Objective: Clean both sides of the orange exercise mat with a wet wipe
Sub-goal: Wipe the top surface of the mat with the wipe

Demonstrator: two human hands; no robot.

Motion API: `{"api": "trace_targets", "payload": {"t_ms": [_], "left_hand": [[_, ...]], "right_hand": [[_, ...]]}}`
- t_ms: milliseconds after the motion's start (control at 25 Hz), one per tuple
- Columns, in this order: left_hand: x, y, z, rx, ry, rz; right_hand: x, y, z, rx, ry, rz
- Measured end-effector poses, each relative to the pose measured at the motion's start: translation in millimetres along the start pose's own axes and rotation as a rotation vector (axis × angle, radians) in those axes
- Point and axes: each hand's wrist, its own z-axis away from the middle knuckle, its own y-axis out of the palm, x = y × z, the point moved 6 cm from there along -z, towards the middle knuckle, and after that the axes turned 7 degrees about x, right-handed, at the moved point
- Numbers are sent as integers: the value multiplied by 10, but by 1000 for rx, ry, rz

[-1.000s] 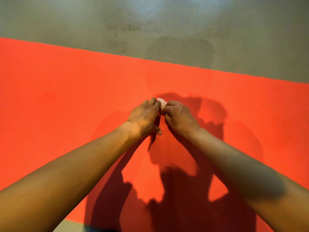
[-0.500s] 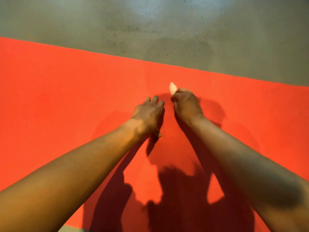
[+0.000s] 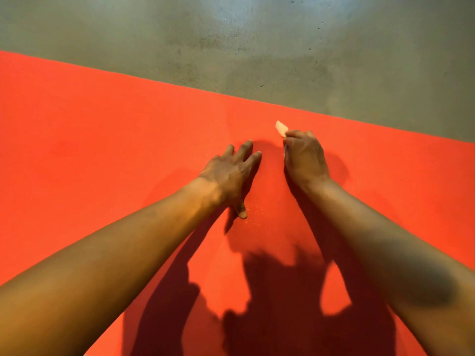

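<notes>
**Orange mat [image 3: 90, 150]: left hand [image 3: 231, 173] loose, right hand [image 3: 305, 160] gripping wet wipe [image 3: 281, 128]**

My left hand lies on the mat, fingers spread, holding nothing. Just beside it, my right hand curls round the wet wipe, its pale tip poking out near the mat's far edge and the grey floor [image 3: 231, 42].

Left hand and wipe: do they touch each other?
Apart. The head view shows a strip of bare mat between the left hand and the wipe, which sticks out of the right hand.
</notes>
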Motion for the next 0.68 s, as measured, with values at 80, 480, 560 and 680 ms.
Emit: {"api": "trace_targets", "payload": {"t_ms": [80, 480, 560, 680], "left_hand": [[-30, -21, -46, 36, 3, -32], [-125, -245, -262, 14, 89, -9], [-191, -263, -301, 1, 92, -23], [-242, -293, -366, -3, 87, -70]], "right_hand": [[277, 67, 137, 42, -151, -86], [-442, -65, -343, -104, 112, -207], [-218, -12, -298, -78, 53, -255], [148, 52, -235, 35, -171, -341]]}}
